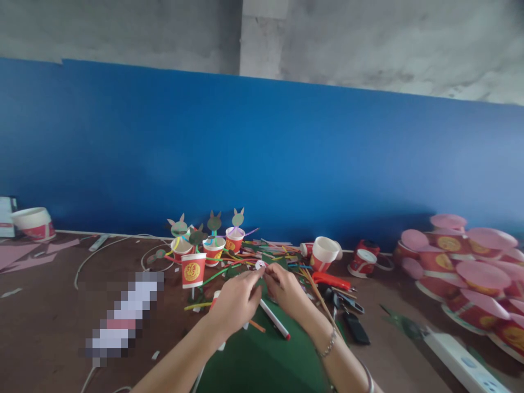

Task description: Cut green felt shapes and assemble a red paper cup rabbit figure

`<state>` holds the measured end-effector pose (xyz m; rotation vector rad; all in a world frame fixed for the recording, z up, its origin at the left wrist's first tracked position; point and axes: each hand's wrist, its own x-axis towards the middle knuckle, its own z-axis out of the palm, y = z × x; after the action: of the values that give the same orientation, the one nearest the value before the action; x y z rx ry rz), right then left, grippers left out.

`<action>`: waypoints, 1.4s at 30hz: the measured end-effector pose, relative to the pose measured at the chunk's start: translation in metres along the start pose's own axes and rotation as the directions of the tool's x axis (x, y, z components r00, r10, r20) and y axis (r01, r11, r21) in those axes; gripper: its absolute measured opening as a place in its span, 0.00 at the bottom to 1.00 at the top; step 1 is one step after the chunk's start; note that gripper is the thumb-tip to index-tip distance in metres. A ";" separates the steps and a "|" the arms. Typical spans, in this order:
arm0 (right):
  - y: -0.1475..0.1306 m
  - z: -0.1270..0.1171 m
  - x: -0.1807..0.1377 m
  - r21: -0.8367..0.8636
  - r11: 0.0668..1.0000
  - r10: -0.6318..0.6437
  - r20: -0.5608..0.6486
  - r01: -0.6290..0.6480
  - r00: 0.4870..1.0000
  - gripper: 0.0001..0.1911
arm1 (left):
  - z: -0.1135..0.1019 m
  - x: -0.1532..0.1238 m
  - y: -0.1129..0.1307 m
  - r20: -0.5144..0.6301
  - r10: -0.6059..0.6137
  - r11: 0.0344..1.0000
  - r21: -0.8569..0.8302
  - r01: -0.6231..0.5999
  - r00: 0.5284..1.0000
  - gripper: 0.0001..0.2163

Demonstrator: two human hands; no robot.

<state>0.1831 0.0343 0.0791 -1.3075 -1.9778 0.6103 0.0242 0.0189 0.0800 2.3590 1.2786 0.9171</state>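
Observation:
My left hand [238,297] and my right hand [287,290] meet fingertip to fingertip, both closed in a pinch. Between the fingertips shows a small white piece [260,265], too small to name with certainty. Below the hands a white marker with a red end [278,323] lies on a dark green sheet [266,363]. Just beyond my left hand stand red-and-white paper cups [193,271] with cat-eared paper figures [238,219] and coloured pipe cleaners. Another cup is partly hidden behind my left hand.
Loose coloured sticks [278,250] lie behind the hands. To the right are a stack of white cups [324,254], a red-handled tool [331,281], a black key fob [356,327], a glue gun [413,330], a power strip [462,357] and several cups with pink discs [483,275]. A blue panel [262,153] stands behind.

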 end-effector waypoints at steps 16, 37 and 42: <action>-0.008 -0.001 -0.006 0.017 0.998 -0.066 0.066 0.065 0.996 0.07 | 0.001 0.002 -0.004 -0.079 -0.066 0.998 0.011 0.067 0.995 0.08; -0.020 -0.001 -0.006 0.173 0.984 -0.038 -0.037 0.043 0.999 0.06 | -0.006 0.003 -0.002 -0.099 -0.069 0.996 -0.056 0.064 0.993 0.06; -0.021 0.000 -0.004 0.395 0.918 0.044 0.010 -0.044 0.999 0.07 | -0.009 0.002 0.001 -0.122 -0.036 0.995 -0.094 0.024 0.992 0.07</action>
<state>0.1717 0.0222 0.0930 -1.0995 -1.7122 0.9752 0.0200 0.0194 0.0877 2.2369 1.2843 1.1035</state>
